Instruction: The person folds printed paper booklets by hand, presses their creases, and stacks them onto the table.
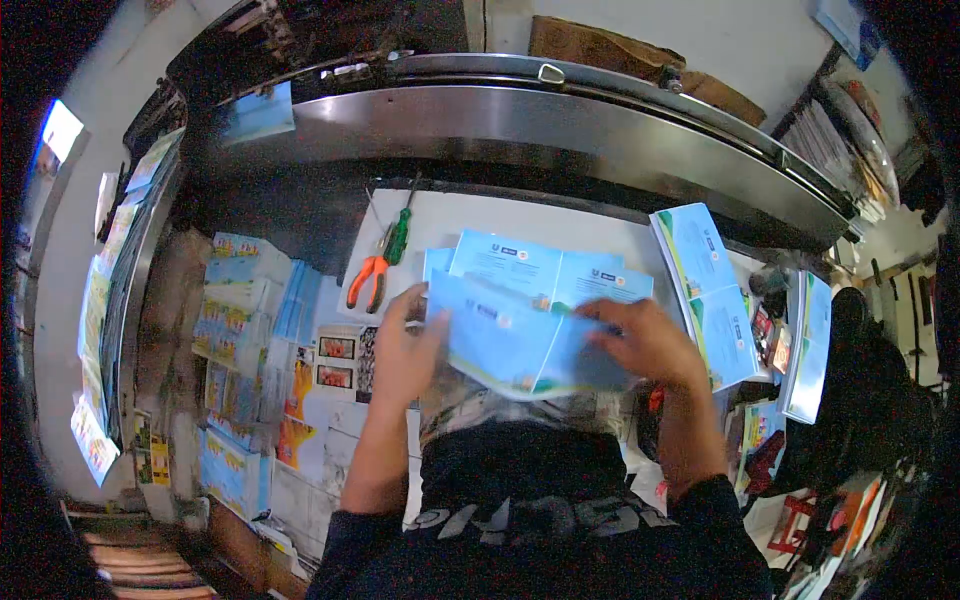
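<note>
A light-blue printed sheet with a fold line across it is held tilted in front of my body, its lower edge blurred by motion. My left hand grips its left edge, thumb on the near face. At the right side, my right hand has its fingers curled and pinched on the sheet; the fingertips are slightly smeared. Behind it, more blue printed sheets of the same design lie overlapping on the white tabletop.
Orange-handled pliers and a green-handled screwdriver lie at the back left. A stack of blue printed sheets sits at the right, another stack beyond it. Colourful printed stacks stand left. A metal machine bar runs across the back.
</note>
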Available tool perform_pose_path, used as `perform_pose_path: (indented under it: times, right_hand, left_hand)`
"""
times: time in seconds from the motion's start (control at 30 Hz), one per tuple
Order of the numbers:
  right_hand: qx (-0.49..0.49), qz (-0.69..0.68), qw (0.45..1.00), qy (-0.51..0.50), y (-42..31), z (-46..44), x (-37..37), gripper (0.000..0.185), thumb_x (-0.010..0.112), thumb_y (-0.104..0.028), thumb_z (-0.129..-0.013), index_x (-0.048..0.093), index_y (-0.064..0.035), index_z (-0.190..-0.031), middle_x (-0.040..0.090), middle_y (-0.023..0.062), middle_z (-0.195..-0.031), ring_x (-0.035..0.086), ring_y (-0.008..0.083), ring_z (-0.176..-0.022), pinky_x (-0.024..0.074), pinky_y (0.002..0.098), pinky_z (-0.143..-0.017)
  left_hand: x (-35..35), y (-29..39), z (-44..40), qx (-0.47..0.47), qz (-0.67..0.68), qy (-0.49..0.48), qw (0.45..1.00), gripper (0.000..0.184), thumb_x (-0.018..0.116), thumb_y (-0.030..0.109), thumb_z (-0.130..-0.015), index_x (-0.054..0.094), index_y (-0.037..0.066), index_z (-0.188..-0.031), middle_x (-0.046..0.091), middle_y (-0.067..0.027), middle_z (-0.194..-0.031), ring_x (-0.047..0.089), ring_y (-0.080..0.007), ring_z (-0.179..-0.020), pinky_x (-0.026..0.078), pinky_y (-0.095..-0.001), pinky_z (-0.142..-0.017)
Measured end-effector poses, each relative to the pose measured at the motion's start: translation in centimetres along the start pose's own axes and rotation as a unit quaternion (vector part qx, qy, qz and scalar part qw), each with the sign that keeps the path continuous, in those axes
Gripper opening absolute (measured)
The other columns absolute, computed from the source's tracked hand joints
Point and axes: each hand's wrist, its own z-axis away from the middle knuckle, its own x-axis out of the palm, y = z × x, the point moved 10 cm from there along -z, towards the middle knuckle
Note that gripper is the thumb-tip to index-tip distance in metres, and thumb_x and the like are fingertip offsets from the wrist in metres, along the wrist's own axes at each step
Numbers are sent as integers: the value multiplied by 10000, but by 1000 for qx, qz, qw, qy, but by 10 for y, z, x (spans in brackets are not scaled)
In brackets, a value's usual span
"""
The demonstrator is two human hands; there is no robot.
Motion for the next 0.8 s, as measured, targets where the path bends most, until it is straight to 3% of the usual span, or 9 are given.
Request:
perform_pose_path:
  times: [0.07,0.1,0.13,0.2,0.23,0.33,0.53,0.73,0.8]
  right_hand:
    - [58,137,980,135,20,-12,-21,333,648,-129,-841,603,-76,-1166,655,204,-1056,664,329,-939,525,412,-811]
    - [103,154,974,131,28,-20,-17,486,675,-186,-821,527,-84,-1272,565,206,-1247,564,338,-1150,461,436,-944]
    - [102,154,974,129,32,-21,-2,486,675,-186,-821,527,-84,-1272,565,206,-1247,564,338,-1150,461,436,-944]
    - [-7,287,954,82,17,-23,44,695,737,-305,-765,438,-90,-1355,414,193,-1409,387,373,-1314,349,485,-1056]
    - [17,300,954,19,21,-23,63,857,787,-415,-681,412,-87,-1378,302,181,-1482,285,400,-1362,278,529,-1091]
    - [9,358,934,21,33,-27,75,929,810,-455,-626,411,-88,-1381,317,196,-1467,306,409,-1348,281,536,-1086]
    - [14,332,942,-40,29,-24,87,765,781,-326,-682,473,-78,-1336,421,152,-1386,410,339,-1260,379,485,-1007]
    - [-18,283,950,-129,36,-47,74,351,626,-281,-845,601,-80,-1132,632,122,-1091,608,315,-1005,510,426,-812]
    - [7,196,969,-152,42,-72,54,252,538,-271,-908,623,-91,-1064,669,133,-946,649,342,-847,521,446,-744]
  left_hand:
    - [-3,-34,-18,-43,2,2,999,350,669,127,-844,594,-22,-1153,627,-88,-969,592,-153,-849,482,-283,-729]
    - [-2,-52,-24,-85,3,-2,996,297,645,95,-858,612,-19,-1130,640,-69,-888,588,-111,-773,476,-242,-683]
    - [1,-58,-27,-86,4,-1,996,297,645,95,-858,612,-19,-1130,640,-69,-888,588,-111,-773,476,-242,-683]
    - [1,-66,-32,-84,11,56,995,246,632,97,-863,641,-8,-1085,635,-47,-794,577,-125,-706,475,-270,-677]
    - [0,-66,-31,-51,-26,78,995,243,631,102,-862,641,-3,-1081,624,-80,-818,590,-154,-719,481,-287,-680]
    - [-3,-48,-21,63,-88,133,985,234,635,101,-854,643,-1,-1065,613,-119,-863,604,-201,-763,483,-314,-712]
    - [-1,-52,-5,82,-96,110,986,214,624,100,-849,621,3,-1040,588,-164,-1005,565,-299,-938,451,-376,-832]
    - [-23,-1,31,201,-113,238,944,358,636,171,-848,579,44,-1177,557,-170,-1157,521,-314,-1056,401,-446,-917]
    - [25,39,39,306,-166,26,937,431,640,286,-855,562,74,-1223,513,-159,-1276,468,-310,-1181,354,-497,-979]
